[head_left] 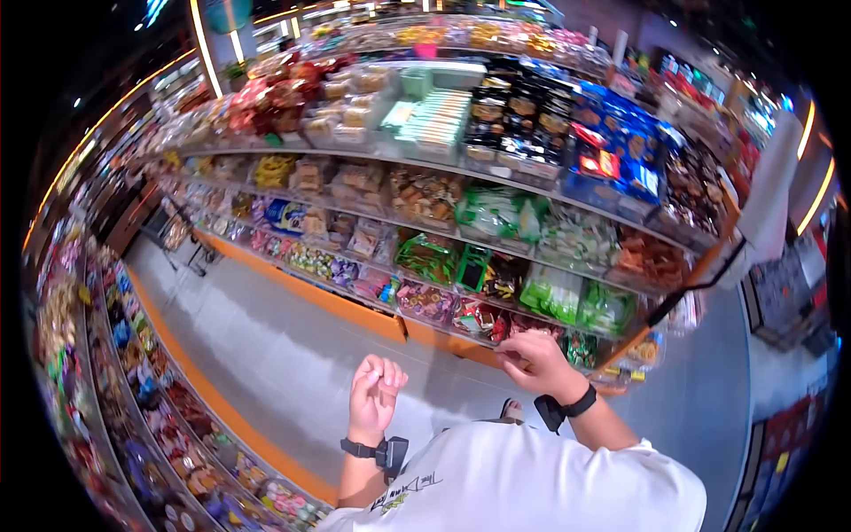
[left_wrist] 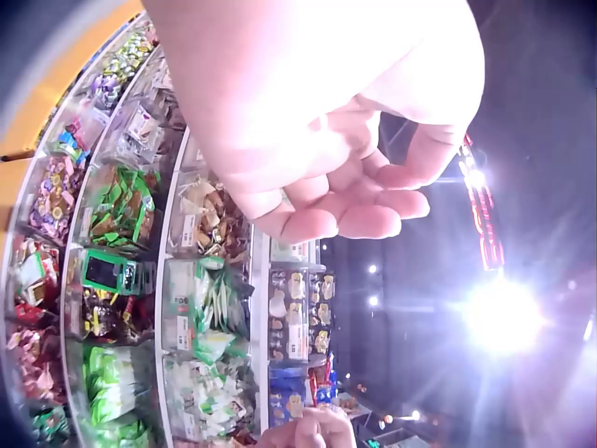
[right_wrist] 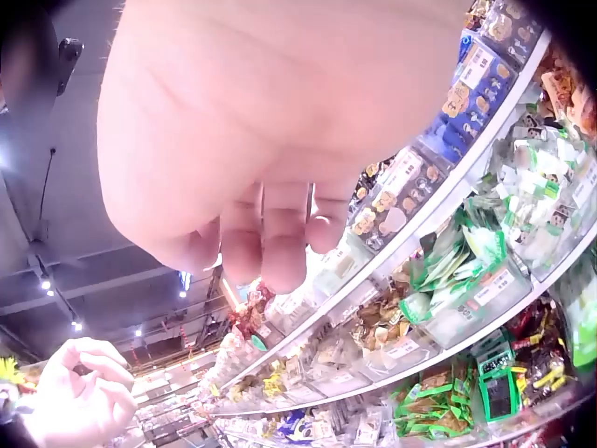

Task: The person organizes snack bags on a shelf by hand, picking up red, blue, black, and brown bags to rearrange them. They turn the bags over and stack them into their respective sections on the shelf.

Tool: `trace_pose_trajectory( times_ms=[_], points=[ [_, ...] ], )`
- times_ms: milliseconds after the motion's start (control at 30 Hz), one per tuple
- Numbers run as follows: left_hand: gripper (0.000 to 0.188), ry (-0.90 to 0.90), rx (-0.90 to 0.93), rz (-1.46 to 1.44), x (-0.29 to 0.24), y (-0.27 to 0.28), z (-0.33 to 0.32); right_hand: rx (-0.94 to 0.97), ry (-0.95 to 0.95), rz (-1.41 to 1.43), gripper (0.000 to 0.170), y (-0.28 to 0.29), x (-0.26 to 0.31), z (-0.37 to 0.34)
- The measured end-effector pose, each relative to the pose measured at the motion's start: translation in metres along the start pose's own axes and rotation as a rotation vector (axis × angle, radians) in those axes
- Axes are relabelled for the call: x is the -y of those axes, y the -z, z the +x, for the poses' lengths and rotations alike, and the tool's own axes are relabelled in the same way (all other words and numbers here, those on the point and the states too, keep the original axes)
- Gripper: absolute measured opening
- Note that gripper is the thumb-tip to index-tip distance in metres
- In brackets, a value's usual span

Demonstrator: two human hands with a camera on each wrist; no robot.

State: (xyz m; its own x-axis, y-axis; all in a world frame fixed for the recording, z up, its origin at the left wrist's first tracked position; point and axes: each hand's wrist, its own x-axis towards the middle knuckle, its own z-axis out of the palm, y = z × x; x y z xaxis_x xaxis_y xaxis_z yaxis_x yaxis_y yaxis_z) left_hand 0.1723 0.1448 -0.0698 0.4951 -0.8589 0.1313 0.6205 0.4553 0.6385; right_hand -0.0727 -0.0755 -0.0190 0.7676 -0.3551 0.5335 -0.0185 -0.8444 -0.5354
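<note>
My left hand [head_left: 374, 395] is raised above the aisle floor, fingers loosely bent, holding nothing. In the left wrist view the left hand [left_wrist: 326, 140] shows relaxed, curved fingers with nothing between them. My right hand [head_left: 538, 359] hangs in front of the lower shelves to the right, its fingers loosely bent and nothing visible in them. The right wrist view has the right hand [right_wrist: 270, 140] with fingers hanging down, empty. Neither hand touches the other or the shelves. Nearest beyond the right hand are red snack packets [head_left: 480, 317] in the bottom row.
A tiered shelf [head_left: 355, 208] of packaged snacks curves across the front, with blue packets [head_left: 620, 133] at upper right. Another candy shelf [head_left: 168, 399] lines the left. Between them runs the grey floor [head_left: 266, 324]. A trolley [head_left: 182, 238] stands at the aisle's far left end.
</note>
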Motion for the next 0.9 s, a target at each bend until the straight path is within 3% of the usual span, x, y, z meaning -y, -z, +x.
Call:
trace_pose_trajectory(
  times_ms=[133,300,567,633,767,900],
  points=[
    [0.014,0.095,0.108,0.060,0.017,0.005,0.022,-0.052,0.044,0.054,0.015,-0.006,-0.017,0.003],
    [0.013,0.191,0.146,0.152,0.049,-0.001,0.059,-0.147,-0.043,-0.112,0.018,0.010,-0.054,0.005],
    [0.010,0.265,0.214,0.218,0.104,-0.034,0.148,-0.420,-0.108,-0.701,0.039,0.163,-0.152,0.074],
    [0.008,0.338,0.246,0.351,0.121,-0.048,0.172,-0.409,-0.158,-0.878,0.048,0.197,-0.167,0.104],
    [0.010,0.368,0.498,0.653,0.154,-0.101,0.246,-0.316,-0.301,-1.001,0.066,0.227,-0.212,0.139],
    [0.011,0.399,0.608,0.681,0.190,-0.155,0.300,-0.215,-0.248,-0.794,0.070,0.246,-0.223,0.147]
  ],
)
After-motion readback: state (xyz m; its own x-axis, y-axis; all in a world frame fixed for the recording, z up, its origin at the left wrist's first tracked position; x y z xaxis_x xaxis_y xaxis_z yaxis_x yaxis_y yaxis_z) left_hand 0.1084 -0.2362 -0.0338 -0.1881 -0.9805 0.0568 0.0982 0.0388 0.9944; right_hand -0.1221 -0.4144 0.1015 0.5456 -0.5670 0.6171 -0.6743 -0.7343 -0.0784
